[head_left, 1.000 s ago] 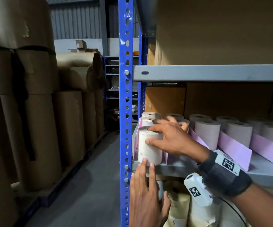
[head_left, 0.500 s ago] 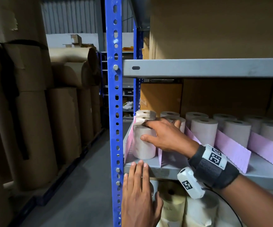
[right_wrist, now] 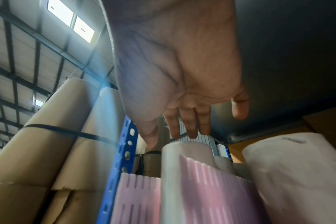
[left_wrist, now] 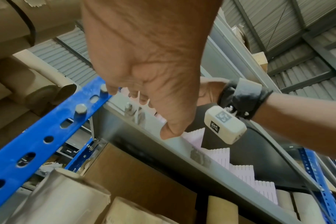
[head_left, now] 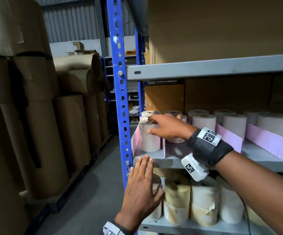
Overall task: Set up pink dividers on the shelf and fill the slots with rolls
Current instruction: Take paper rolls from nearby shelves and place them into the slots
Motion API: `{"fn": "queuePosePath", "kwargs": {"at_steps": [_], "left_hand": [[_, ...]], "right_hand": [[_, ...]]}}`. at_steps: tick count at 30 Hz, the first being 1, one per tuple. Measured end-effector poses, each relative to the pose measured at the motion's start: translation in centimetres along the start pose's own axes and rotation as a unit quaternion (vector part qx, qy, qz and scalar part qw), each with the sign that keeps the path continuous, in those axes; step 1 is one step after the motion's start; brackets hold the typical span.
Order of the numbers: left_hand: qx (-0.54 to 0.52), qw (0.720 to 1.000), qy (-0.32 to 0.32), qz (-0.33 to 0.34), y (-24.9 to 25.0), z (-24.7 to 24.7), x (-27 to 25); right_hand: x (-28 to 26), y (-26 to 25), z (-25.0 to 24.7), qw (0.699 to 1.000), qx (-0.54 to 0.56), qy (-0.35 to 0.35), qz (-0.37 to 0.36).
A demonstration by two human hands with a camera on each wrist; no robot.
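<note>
We have our right hand [head_left: 167, 128] laid over the front pale cylindrical paper roll [head_left: 149, 139], which stands upright in the leftmost slot of the grey metal shelf [head_left: 262, 160], at about nine o'clock of the row. Fingers lie across its top rim and the thumb rests against its side; we judge this a light steadying touch, not a real grip, since the right wrist view shows our fingers [right_wrist: 190, 125] nearly straight and only reaching the top edge of that roll [right_wrist: 184, 171]. The roll sits between two slotted pink foam dividers [head_left: 136, 141], close against the left one, with the blue perforated steel upright [head_left: 120, 92] just beyond; we think it is held so to square it in its lane behind the shelf lip. More rolls stand behind it toward twelve o'clock, and further rolls and long pink divider strips [head_left: 267, 142] fill the lanes toward three o'clock, so the task looks well along. Our left hand [head_left: 141, 184] is at six o'clock, flat and spread, holding nothing, its fingertips [head_left: 145, 158] at the front edge of the shelf; whether they actually press it we cannot tell. From the left wrist view that hand [left_wrist: 150, 60] hangs relaxed beside the upright [left_wrist: 48, 133], likely bracing us. Yellowish rolls [head_left: 177, 199] crowd the shelf below, near five o'clock.
</note>
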State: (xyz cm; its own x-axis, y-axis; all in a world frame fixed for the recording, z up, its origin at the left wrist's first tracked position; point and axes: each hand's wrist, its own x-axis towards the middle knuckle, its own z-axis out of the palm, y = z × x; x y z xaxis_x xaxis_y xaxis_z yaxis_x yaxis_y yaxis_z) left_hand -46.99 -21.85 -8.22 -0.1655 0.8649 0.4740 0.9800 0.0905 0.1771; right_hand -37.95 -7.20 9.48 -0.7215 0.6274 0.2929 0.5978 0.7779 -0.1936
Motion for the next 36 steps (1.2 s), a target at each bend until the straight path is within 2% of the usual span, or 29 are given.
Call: {"fn": "queuePosePath", "kwargs": {"at_steps": [5, 10, 14, 17, 19, 23, 26, 30, 36], "left_hand": [[-0.049, 0.999, 0.022, 0.001, -0.1, -2.4, -4.5], [-0.146, 0.988, 0.044, 0.007, 2.0, -3.9, -9.7], [-0.218, 0.974, 0.049, 0.025, 4.8, -4.3, -12.7], [-0.263, 0.963, 0.057, 0.009, 7.3, -4.2, -14.7], [-0.278, 0.960, 0.039, 0.006, 9.2, -3.7, -16.1], [-0.266, 0.962, -0.038, 0.053, 13.3, -2.3, -17.5], [-0.255, 0.962, -0.067, 0.075, 16.6, -1.5, -17.2], [-0.257, 0.956, -0.089, 0.106, 22.3, -0.4, -16.0], [-0.305, 0.934, -0.099, 0.157, 33.7, 1.5, -13.3]], "right_hand": [[-6.3, -0.8, 0.0, 0.996, 0.022, 0.080, -0.024], [-14.9, -1.5, 2.2, 0.989, 0.028, 0.146, -0.002], [-22.0, -1.3, 3.5, 0.987, 0.037, 0.147, 0.056], [-26.7, -0.3, 3.6, 0.986, 0.017, 0.129, 0.101], [-29.8, 0.6, 3.5, 0.985, -0.004, 0.111, 0.132], [-35.9, 3.3, 3.0, 0.976, -0.028, 0.098, 0.194], [-39.8, 5.9, 2.6, 0.968, -0.031, 0.081, 0.235], [-44.4, 9.9, 1.2, 0.955, -0.041, 0.082, 0.281], [-51.4, 18.7, -3.5, 0.937, -0.055, 0.100, 0.331]]}}
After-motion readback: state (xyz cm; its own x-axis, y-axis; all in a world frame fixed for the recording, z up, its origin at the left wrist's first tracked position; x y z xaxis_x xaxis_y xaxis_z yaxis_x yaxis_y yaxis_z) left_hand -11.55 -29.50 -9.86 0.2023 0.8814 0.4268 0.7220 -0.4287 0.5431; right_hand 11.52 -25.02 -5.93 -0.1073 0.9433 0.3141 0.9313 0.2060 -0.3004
